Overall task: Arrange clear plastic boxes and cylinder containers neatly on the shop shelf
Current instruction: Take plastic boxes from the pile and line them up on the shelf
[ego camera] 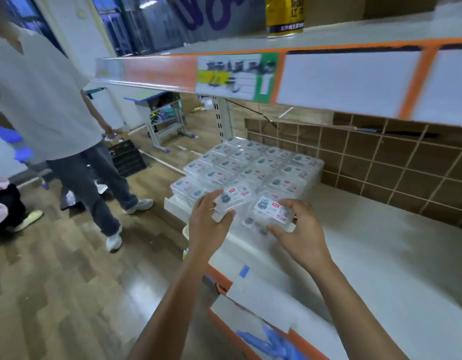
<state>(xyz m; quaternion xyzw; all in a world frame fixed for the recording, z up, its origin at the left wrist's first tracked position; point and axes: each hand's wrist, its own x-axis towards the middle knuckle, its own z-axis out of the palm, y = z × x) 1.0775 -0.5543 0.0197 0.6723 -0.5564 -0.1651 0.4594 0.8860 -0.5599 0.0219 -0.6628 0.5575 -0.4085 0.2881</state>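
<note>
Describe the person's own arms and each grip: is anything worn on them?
Nothing worn is visible. The left grip and the right grip are bare hands without gloves; I see no ring, watch or bracelet. The left forearm and the right forearm are bare down to the picture's bottom edge, so no sleeve shows.

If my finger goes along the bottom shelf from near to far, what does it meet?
Blue glove → blue tape → left hand gripping one box, beside right hand gripping another box → stack of clear boxes → shelf post.
</note>
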